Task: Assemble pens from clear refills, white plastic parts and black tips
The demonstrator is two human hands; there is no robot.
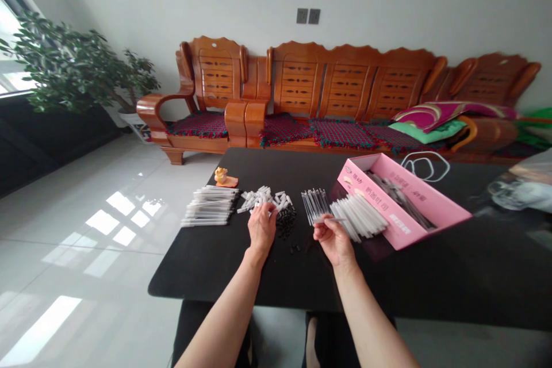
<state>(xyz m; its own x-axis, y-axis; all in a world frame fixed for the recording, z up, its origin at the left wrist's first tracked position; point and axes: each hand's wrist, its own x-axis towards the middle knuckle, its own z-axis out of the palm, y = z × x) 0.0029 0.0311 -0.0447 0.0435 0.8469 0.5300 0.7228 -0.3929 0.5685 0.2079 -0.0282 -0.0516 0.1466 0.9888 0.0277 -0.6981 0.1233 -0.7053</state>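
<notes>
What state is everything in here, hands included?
Left hand: at the white pieces
Right hand: holding a thin stick
White pieces: heaped loosely
Black pieces: heaped, a few scattered
Leftmost tubes: laid side by side
Pink box: open, holding dark sticks
Figurine: upright
Wall sockets: nothing plugged in

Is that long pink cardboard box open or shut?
Open: no lid covers the pink box, and thin, dark, stick-shaped things show inside.

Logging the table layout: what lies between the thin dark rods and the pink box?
A row of white tubes, seen in the head view.
</notes>
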